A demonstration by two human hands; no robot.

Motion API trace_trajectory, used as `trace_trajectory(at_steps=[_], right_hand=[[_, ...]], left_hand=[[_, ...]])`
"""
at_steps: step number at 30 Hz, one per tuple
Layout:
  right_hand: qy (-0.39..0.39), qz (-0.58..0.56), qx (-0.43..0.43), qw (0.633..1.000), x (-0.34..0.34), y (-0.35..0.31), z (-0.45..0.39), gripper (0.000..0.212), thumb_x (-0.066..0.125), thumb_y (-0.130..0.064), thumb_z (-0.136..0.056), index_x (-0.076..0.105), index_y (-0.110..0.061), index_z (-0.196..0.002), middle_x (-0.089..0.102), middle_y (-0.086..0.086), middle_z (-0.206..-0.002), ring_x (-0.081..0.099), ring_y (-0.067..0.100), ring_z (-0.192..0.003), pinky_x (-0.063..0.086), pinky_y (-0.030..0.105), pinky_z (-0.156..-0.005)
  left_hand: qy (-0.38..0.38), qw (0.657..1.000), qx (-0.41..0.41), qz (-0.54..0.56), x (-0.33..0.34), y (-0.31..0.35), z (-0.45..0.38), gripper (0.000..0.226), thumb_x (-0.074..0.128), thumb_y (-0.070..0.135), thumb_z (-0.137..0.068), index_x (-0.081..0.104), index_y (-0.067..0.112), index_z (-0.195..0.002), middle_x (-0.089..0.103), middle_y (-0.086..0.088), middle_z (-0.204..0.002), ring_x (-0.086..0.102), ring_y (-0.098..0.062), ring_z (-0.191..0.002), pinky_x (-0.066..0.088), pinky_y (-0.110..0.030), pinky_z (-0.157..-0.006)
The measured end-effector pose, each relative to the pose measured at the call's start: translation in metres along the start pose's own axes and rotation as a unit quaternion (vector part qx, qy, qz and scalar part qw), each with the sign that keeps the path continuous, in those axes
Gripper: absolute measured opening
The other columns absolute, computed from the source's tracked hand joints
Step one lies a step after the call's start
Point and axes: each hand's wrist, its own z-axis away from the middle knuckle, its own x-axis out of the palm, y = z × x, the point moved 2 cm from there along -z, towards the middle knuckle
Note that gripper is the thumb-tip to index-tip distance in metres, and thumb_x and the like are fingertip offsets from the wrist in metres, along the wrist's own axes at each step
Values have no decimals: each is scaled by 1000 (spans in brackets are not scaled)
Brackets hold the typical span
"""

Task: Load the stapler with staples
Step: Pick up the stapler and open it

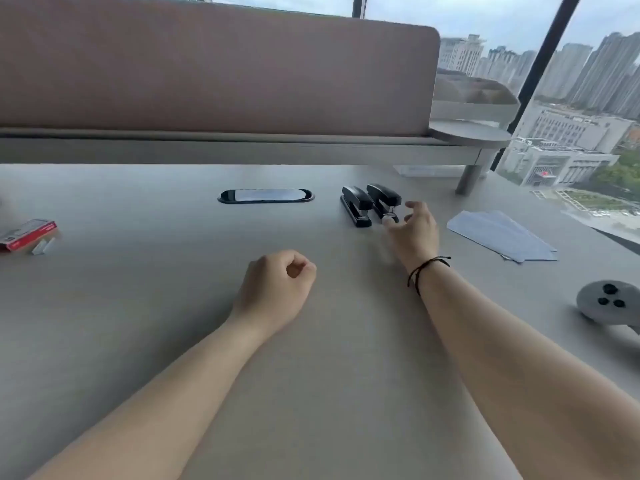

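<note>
Two black staplers lie side by side on the grey desk, the left stapler [356, 206] and the right stapler [383, 201]. My right hand [414, 232] is just beside the right stapler's near end, fingers spread, thumb tip at its front; it holds nothing. My left hand [277, 285] rests on the desk in a loose fist, nothing visible in it. At the far left sits a red staple box [26, 233] with two white staple strips [43, 245] lying beside it.
A black oval cable port [266, 196] sits in the desk behind my left hand. White paper sheets [502, 235] lie to the right, a grey controller [609, 303] at the right edge. A brown partition [214, 71] closes the back.
</note>
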Motion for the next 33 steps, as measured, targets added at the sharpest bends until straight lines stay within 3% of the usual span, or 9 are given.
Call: trace_trajectory(at_steps=[3,5,11,20,24,30,33], right_hand=[[7,30,-9,999,7,1,-21,64,67,-35,-86,44,-13,-141,62,13,-130,55,30,-124,45,38,-99],[11,41,-23,999,12,0,-32,63,66,-39,-87,43,-13,-140,64,13,-126,56,32,-121,46,39,-95],[27,98,-58,993,24,0,-52,43,57,-43,-93,62,-4,-110,71,19,-106,62,38,-105,37,32,-71],[50,97,1,994,6,-2,-19,41,53,-38,-97,57,1,-109,68,24,-112,62,41,-106,46,38,-78],[61,45,43,996,-14,-1,14,41,53,-37,-96,58,2,-108,67,24,-111,61,41,-106,47,39,-82],[89,-90,100,987,-52,1,84,40,54,-38,-95,62,-1,-108,69,15,-106,61,34,-106,40,31,-79],[58,-128,90,986,-65,-2,122,36,56,-39,-93,65,-6,-104,70,6,-96,64,30,-98,46,33,-79]], left_hand=[[8,1000,9,1,3,-6,-8,18,66,30,-88,74,21,-74,65,17,-57,58,8,-54,41,-12,-56],[2,1000,2,25,4,-11,-10,20,67,31,-88,72,22,-71,65,16,-52,56,5,-47,42,-17,-55],[14,999,-10,36,4,-10,-12,20,66,33,-87,71,22,-72,71,4,-62,63,-11,-49,46,-19,-52],[7,997,4,75,-1,-6,-7,23,66,30,-90,71,16,-72,74,-2,-67,60,-17,-51,50,-29,-59],[-3,994,-4,106,-4,-5,-5,26,65,33,-91,71,16,-72,74,-5,-69,63,-22,-55,49,-31,-56],[-19,987,-16,162,-14,2,6,23,65,27,-94,72,13,-76,71,-7,-70,56,-16,-49,41,-17,-43],[-20,982,-37,186,-20,2,19,18,65,24,-94,73,12,-83,68,-2,-74,58,-17,-56,49,-25,-48]])
